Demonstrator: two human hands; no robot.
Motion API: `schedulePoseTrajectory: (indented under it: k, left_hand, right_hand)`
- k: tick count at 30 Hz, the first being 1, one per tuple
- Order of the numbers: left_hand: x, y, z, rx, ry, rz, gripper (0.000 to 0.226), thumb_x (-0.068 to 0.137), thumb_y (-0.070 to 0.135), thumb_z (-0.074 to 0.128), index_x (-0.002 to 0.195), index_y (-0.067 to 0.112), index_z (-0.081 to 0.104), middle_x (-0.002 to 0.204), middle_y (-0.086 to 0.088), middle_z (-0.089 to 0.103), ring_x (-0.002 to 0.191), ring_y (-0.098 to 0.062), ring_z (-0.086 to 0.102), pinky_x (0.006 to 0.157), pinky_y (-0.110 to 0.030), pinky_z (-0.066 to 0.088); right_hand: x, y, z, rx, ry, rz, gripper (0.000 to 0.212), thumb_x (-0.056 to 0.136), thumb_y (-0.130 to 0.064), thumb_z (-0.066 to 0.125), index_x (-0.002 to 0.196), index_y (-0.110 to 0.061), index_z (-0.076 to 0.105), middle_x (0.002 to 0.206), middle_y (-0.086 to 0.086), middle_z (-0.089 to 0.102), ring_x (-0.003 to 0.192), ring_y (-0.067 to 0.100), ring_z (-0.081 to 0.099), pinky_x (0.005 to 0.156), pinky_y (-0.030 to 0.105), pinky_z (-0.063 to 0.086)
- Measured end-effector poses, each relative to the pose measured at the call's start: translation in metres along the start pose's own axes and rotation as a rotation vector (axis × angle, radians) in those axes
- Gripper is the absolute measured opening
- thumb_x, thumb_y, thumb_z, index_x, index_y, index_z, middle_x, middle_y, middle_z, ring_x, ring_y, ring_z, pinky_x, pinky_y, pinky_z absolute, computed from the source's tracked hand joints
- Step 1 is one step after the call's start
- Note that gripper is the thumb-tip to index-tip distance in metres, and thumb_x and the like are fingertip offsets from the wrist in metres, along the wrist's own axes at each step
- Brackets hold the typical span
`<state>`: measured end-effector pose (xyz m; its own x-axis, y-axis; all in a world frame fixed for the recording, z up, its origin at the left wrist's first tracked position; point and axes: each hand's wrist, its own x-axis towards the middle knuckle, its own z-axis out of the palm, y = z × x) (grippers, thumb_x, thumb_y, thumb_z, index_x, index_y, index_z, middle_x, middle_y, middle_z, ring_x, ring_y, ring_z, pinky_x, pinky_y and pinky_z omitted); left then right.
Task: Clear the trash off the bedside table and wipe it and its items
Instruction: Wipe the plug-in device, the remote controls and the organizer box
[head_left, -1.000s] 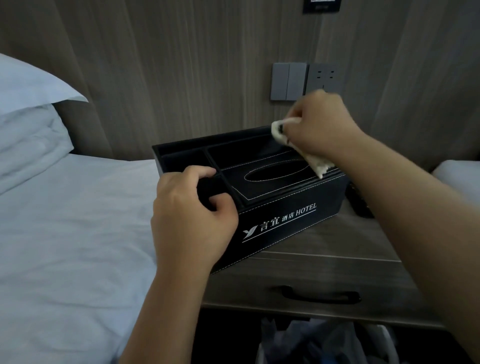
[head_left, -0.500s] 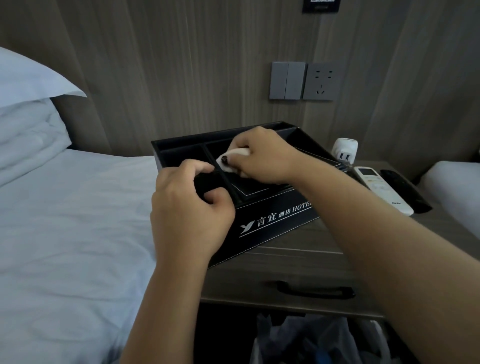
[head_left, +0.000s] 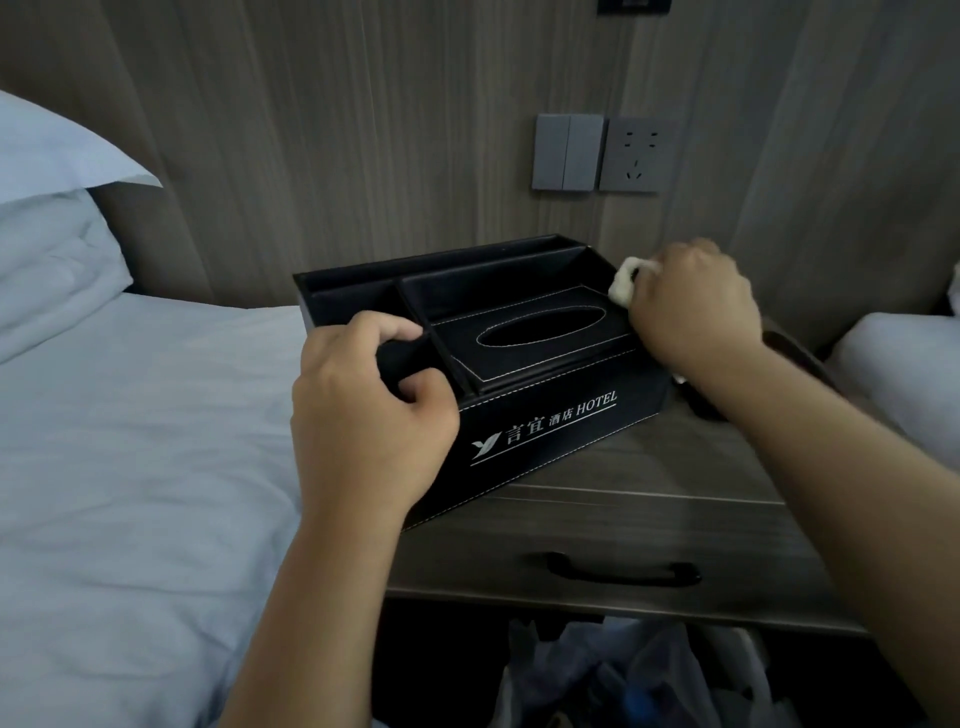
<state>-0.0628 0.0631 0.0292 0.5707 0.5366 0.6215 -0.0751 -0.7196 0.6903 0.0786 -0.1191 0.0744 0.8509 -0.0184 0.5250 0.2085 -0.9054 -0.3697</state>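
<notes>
Two hands are on the black tissue box organiser (head_left: 545, 415), which sits on the bedside table (head_left: 675, 467) at its left front corner, right against the white bed (head_left: 130, 441). Your left hand (head_left: 363, 415) grips the organiser's front left corner, fingers curled over the rim into the small side compartment and thumb pressed to the front wall. Your right hand (head_left: 696, 306) is clenched around a crumpled white cloth (head_left: 623, 283), holding it against the organiser's right end at the top edge; only a small wad of the cloth shows past your fingers. The tissue slot (head_left: 540, 325) in the stitched lid lies between your two hands. Behind your right wrist, a dark object (head_left: 795, 348) rests on the table, mostly hidden, so you cannot tell what it is. On the wood-panelled wall above are a grey switch (head_left: 567, 152) and a socket (head_left: 639, 154) side by side. Below the drawer with its black handle (head_left: 621, 571), crumpled plastic bags (head_left: 623, 675) fill the lower space.
</notes>
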Motion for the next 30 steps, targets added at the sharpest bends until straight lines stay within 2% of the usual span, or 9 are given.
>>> schedulePoseTrajectory:
  k: [4, 7, 10, 14, 16, 18, 23, 27, 30]
  left_hand:
    - [0.001, 0.0, -0.001, 0.005, 0.002, 0.011, 0.028, 0.075, 0.006, 0.059, 0.094, 0.025, 0.065, 0.104, 0.005, 0.057, 0.08, 0.007, 0.053, 0.056, -0.003, 0.036]
    - [-0.001, -0.001, -0.002, 0.015, 0.007, 0.028, 0.027, 0.075, 0.006, 0.06, 0.093, 0.026, 0.065, 0.103, 0.004, 0.058, 0.072, -0.001, 0.055, 0.049, -0.008, 0.036]
    - [-0.001, -0.002, -0.002, 0.023, 0.009, 0.02, 0.027, 0.075, 0.006, 0.06, 0.092, 0.026, 0.064, 0.103, 0.006, 0.058, 0.067, -0.004, 0.055, 0.05, -0.008, 0.035]
    - [0.0, -0.001, -0.001, 0.008, 0.021, 0.026, 0.027, 0.074, 0.006, 0.059, 0.092, 0.025, 0.065, 0.101, 0.006, 0.058, 0.073, -0.003, 0.055, 0.053, -0.007, 0.037]
    - [0.001, -0.001, 0.0, 0.009, 0.027, 0.028, 0.027, 0.074, 0.005, 0.06, 0.092, 0.024, 0.066, 0.101, 0.005, 0.058, 0.066, -0.006, 0.055, 0.052, -0.009, 0.036]
    - [0.0, -0.002, 0.0, 0.015, 0.033, 0.022, 0.027, 0.074, 0.005, 0.06, 0.092, 0.024, 0.066, 0.101, 0.005, 0.058, 0.065, -0.005, 0.053, 0.054, -0.012, 0.034]
    - [-0.001, -0.001, 0.0, -0.001, 0.056, 0.033, 0.029, 0.074, 0.003, 0.059, 0.092, 0.024, 0.066, 0.1, 0.004, 0.058, 0.068, 0.0, 0.051, 0.055, -0.014, 0.034]
    - [0.0, -0.002, -0.002, -0.03, 0.041, 0.016, 0.034, 0.073, 0.003, 0.057, 0.095, 0.026, 0.066, 0.103, 0.005, 0.059, 0.077, -0.004, 0.052, 0.061, -0.004, 0.035]
    - [-0.004, 0.005, -0.003, -0.026, 0.081, 0.041, 0.038, 0.075, -0.001, 0.054, 0.103, 0.021, 0.066, 0.104, 0.005, 0.06, 0.095, -0.015, 0.057, 0.069, -0.011, 0.04]
  right_hand:
    - [-0.028, -0.028, 0.006, -0.139, -0.07, -0.253, 0.011, 0.083, -0.014, 0.048, 0.084, -0.017, 0.058, 0.094, 0.01, 0.053, 0.087, 0.034, 0.056, 0.064, 0.031, 0.03]
    - [-0.025, -0.04, -0.01, 0.057, -0.199, -0.323, 0.016, 0.085, -0.017, 0.051, 0.081, -0.011, 0.065, 0.077, 0.004, 0.054, 0.075, 0.027, 0.055, 0.052, 0.026, 0.029]
    - [0.006, -0.049, -0.013, 0.17, -0.19, -0.217, 0.024, 0.088, -0.021, 0.052, 0.091, -0.005, 0.069, 0.083, 0.012, 0.062, 0.08, 0.031, 0.061, 0.063, 0.026, 0.038]
    - [0.018, -0.066, 0.021, -0.061, -0.291, -0.191, 0.024, 0.093, -0.023, 0.052, 0.104, -0.004, 0.061, 0.106, 0.018, 0.057, 0.102, 0.039, 0.059, 0.073, 0.033, 0.04]
    - [0.012, -0.076, 0.032, -0.084, -0.297, -0.25, 0.021, 0.092, -0.023, 0.053, 0.103, -0.006, 0.059, 0.113, 0.018, 0.057, 0.101, 0.04, 0.058, 0.071, 0.034, 0.039]
    - [0.004, -0.083, 0.032, -0.031, -0.309, -0.342, 0.018, 0.092, -0.025, 0.053, 0.094, -0.008, 0.059, 0.108, 0.016, 0.061, 0.093, 0.034, 0.059, 0.069, 0.032, 0.038]
    - [-0.027, -0.088, 0.001, 0.169, -0.433, -0.602, 0.023, 0.096, -0.032, 0.051, 0.107, -0.021, 0.068, 0.101, -0.002, 0.059, 0.1, 0.021, 0.058, 0.076, 0.028, 0.036]
    - [-0.065, -0.073, -0.017, 0.101, -0.25, -0.686, 0.026, 0.098, -0.034, 0.047, 0.108, -0.019, 0.065, 0.109, 0.001, 0.052, 0.084, 0.023, 0.056, 0.07, 0.038, 0.045]
    - [-0.095, -0.051, -0.02, 0.328, -0.101, -0.639, 0.018, 0.097, -0.023, 0.053, 0.103, -0.015, 0.068, 0.1, 0.001, 0.051, 0.07, 0.02, 0.054, 0.06, 0.041, 0.049]
